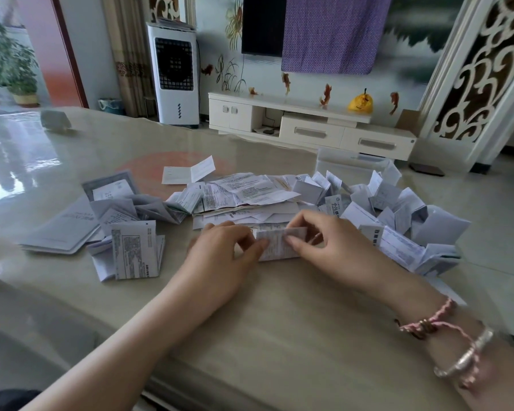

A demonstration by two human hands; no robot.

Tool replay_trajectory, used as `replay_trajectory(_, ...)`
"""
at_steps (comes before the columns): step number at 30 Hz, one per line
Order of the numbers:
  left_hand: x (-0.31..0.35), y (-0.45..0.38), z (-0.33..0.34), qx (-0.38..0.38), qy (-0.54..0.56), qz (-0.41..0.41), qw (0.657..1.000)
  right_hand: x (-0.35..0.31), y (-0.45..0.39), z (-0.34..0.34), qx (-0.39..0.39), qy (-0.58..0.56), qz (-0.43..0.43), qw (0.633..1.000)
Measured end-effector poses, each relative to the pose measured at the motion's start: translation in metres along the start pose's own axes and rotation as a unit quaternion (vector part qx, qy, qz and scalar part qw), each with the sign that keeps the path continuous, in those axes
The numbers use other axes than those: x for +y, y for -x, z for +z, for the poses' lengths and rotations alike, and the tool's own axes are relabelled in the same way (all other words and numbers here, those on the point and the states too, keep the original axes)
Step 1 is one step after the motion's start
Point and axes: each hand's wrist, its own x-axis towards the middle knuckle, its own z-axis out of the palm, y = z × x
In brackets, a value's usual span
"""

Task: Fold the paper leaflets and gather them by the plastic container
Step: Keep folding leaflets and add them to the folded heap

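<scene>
A small printed leaflet (276, 246) lies on the beige table (250, 315) between my hands. My left hand (220, 250) pinches its left edge with curled fingers. My right hand (324, 241) pinches its upper right part, folding the top over. Behind them spreads a loose heap of unfolded leaflets (244, 194). To the right a pile of folded leaflets (398, 215) lies in front of a clear plastic container (353, 164). More leaflets and booklets (107, 226) lie to the left.
One folded slip (187, 173) lies apart behind the heap. A small grey object (55, 120) sits at the far left of the table. The table's right edge runs close to the folded pile. A TV cabinet (309, 126) and an air cooler (174, 75) stand beyond.
</scene>
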Motion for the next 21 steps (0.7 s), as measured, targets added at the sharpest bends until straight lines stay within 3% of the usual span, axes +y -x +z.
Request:
replay_trajectory(3,-0.003,-0.007,0.007,0.002,-0.048,-0.071,0.996,0.006,-0.010,0.015,0.028,0.007,0.065,0.997)
replay_trajectory(7,0.000,-0.009,0.011,-0.009,-0.076,-0.093,0.993,0.010,-0.017,0.031,0.030,0.066,0.089,0.993)
replay_trajectory(10,0.002,-0.005,0.012,0.003,-0.098,-0.081,0.992,0.008,-0.018,0.035,0.032,0.100,0.084,0.991)
replay_trajectory(14,0.005,-0.002,0.012,0.040,-0.118,-0.002,0.992,0.006,-0.016,0.038,0.046,0.129,0.083,0.987)
replay_trajectory(21,0.007,-0.003,0.013,0.014,-0.208,0.013,0.978,-0.011,-0.001,0.039,0.059,0.153,0.054,0.985)
